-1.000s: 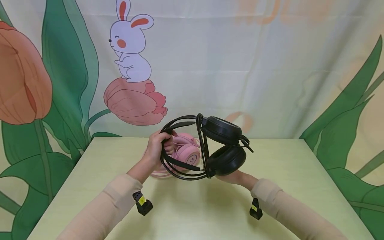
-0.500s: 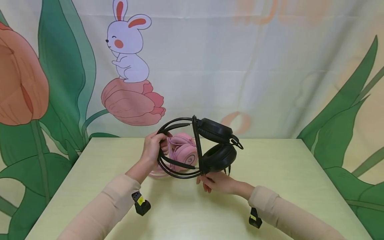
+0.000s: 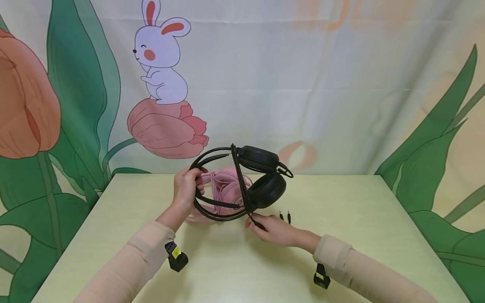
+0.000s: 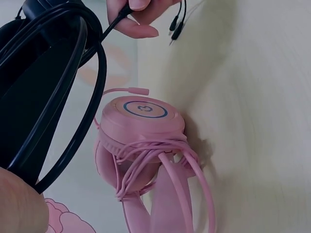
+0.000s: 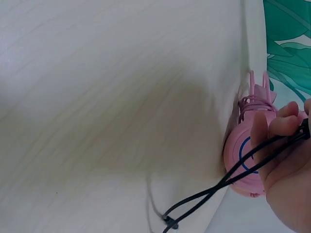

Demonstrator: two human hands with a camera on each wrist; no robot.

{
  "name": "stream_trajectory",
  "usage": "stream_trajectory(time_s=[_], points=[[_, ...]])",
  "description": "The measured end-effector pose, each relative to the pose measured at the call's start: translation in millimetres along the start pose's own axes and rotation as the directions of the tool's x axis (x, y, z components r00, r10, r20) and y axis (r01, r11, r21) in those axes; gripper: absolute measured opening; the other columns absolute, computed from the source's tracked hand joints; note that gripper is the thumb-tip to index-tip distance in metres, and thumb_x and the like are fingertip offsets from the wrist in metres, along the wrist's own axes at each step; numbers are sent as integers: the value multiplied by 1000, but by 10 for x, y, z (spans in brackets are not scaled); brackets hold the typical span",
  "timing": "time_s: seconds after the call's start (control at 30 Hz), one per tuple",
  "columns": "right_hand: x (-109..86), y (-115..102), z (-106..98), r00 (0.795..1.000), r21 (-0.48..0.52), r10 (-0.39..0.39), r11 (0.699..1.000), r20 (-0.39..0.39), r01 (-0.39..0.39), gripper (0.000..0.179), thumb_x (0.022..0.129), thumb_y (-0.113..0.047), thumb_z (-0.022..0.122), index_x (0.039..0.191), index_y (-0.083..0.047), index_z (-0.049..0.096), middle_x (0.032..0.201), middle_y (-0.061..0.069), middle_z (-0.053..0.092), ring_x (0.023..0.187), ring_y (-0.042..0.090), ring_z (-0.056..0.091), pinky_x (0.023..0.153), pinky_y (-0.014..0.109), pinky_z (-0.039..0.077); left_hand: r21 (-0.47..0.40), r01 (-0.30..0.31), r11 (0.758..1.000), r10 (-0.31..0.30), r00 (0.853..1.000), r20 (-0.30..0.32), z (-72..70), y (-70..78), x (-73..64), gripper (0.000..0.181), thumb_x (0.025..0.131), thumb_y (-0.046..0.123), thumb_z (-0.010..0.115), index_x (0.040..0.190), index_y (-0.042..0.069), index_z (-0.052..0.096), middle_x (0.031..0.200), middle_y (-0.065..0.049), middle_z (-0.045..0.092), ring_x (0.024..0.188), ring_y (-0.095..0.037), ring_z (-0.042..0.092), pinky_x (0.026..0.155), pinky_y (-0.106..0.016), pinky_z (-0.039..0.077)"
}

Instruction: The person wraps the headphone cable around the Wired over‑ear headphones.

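Black headphones [image 3: 267,191] hang above the table on their side, ear cups to the right, their cable wound in a bundle across the frame. My left hand [image 3: 185,189] grips them by the headband. Below the ear cups, my right hand [image 3: 277,230] pinches the black cable [image 5: 223,184] near where it splits in two. Two slim plugs [image 4: 178,31] dangle from the cable's end, past the right hand. Behind the black pair, pink headphones [image 4: 141,116] lie on the table with their own cable wrapped round them, partly hidden in the head view.
The pale table [image 3: 235,269] ends at a printed curtain [image 3: 341,105] with a rabbit and tulips. Small black cameras [image 3: 178,257] are strapped at both wrists.
The black headphones and left hand have shifted left. My right hand has come out from behind the ear cups, now pinching the cable, and a cable end has come down from the bundle.
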State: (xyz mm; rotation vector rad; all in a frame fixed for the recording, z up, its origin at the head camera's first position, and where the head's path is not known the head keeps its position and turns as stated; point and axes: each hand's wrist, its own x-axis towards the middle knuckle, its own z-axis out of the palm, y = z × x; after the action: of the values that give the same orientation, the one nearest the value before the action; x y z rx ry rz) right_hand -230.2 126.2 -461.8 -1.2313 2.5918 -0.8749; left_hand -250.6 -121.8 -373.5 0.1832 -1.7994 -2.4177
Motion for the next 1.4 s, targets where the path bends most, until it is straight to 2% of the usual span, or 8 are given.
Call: stream_trajectory(time_s=[0.13, 0.33, 0.57, 0.7, 0.83, 1.07, 1.23, 1.4], points=[[2, -26, 12, 1000, -16, 15, 1000, -12, -15, 19, 96, -19, 44, 109, -11, 56, 76, -8, 51, 57, 1, 40, 55, 17, 37, 32, -4, 999, 6, 999, -33, -14, -14, 6, 13, 82, 7, 44, 81, 1, 55, 50, 4, 34, 40, -8, 31, 38, -20, 27], [-23, -80, -26, 997, 8, 73, 997, 3, -73, 22, 96, -18, 43, 112, -8, 56, 61, -11, 42, 50, 1, 38, 51, 18, 35, 45, -12, 999, 15, 998, -60, -21, -8, 10, 13, 82, 8, 45, 81, 3, 56, 52, 3, 36, 42, -9, 32, 39, -21, 28], [-99, -131, -150, 996, 18, 80, 997, 50, -81, 25, 97, -17, 39, 109, -5, 58, 63, -8, 45, 51, 0, 41, 51, 19, 38, 41, -46, 998, 49, 995, -92, -59, 44, 51, 14, 82, 8, 45, 83, 0, 56, 52, 4, 36, 41, -7, 32, 38, -19, 28], [-161, -142, -222, 994, -49, 74, 996, 76, -70, 23, 98, -16, 38, 100, -12, 60, 73, -6, 56, 54, 1, 37, 54, 18, 36, 25, -41, 999, 44, 991, -124, -113, 58, 68, 14, 82, 7, 45, 83, -1, 56, 51, 3, 36, 40, -8, 33, 38, -20, 28], [-194, -180, -294, 999, -198, 43, 980, 31, -36, 17, 97, -20, 42, 91, -15, 57, 77, -7, 60, 56, 2, 40, 55, 19, 38, 40, -27, 999, 32, 991, -133, -150, 48, 69, 14, 82, 7, 45, 82, 0, 56, 51, 3, 36, 40, -9, 33, 37, -20, 28], [-207, -302, -417, 997, -471, -51, 882, -60, 17, 15, 94, -23, 48, 81, -17, 50, 57, -12, 37, 49, 4, 35, 43, 20, 29, 88, -22, 996, 33, 992, -125, -156, 29, 74, 14, 83, 9, 46, 84, 0, 57, 53, 3, 38, 40, -7, 34, 38, -20, 28], [-203, -396, -551, 986, -583, -143, 809, -85, 67, 15, 92, -22, 52, 78, -16, 52, 57, -12, 40, 49, 4, 35, 41, 19, 27, 123, -1, 992, 18, 991, -133, -153, 14, 61, 14, 83, 10, 47, 84, 1, 57, 52, 3, 39, 41, -8, 35, 38, -20, 30], [-168, -448, -665, 965, -674, -256, 723, -59, 151, 14, 88, -21, 58, 76, -16, 54, 59, -10, 43, 52, 6, 39, 42, 18, 28, 160, 20, 987, 1, 991, -131, -139, -16, 49, 14, 82, 11, 47, 84, 3, 59, 52, 4, 41, 42, -9, 38, 39, -20, 33]])
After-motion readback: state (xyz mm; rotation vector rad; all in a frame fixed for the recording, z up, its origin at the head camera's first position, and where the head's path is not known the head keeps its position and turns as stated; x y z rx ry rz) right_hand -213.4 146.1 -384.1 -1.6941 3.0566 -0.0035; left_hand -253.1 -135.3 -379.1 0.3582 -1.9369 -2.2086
